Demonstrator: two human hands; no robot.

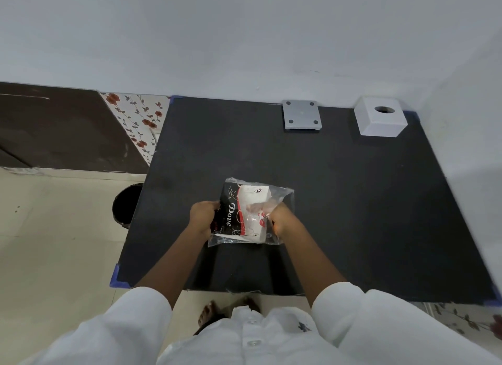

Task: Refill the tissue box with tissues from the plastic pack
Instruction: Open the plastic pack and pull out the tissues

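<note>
A clear plastic pack (245, 209) with black, red and white print lies near the middle of the black table (353, 201), white tissues showing inside it. My left hand (202, 216) grips the pack's left edge. My right hand (279, 219) is closed on the pack's right side, its fingers pushed into the clear plastic. The white cube-shaped tissue box (380, 120) with a round hole on top stands at the far right corner, well away from both hands. A flat grey square panel (301, 114) with four dark dots, perhaps the box's base, lies at the far edge.
The table stands against a pale wall at the back and right. Blue tape marks its corners (115, 276). A dark round bin (127, 204) sits on the tiled floor by the table's left edge. Flowered wallpaper (135, 120) lies beyond it.
</note>
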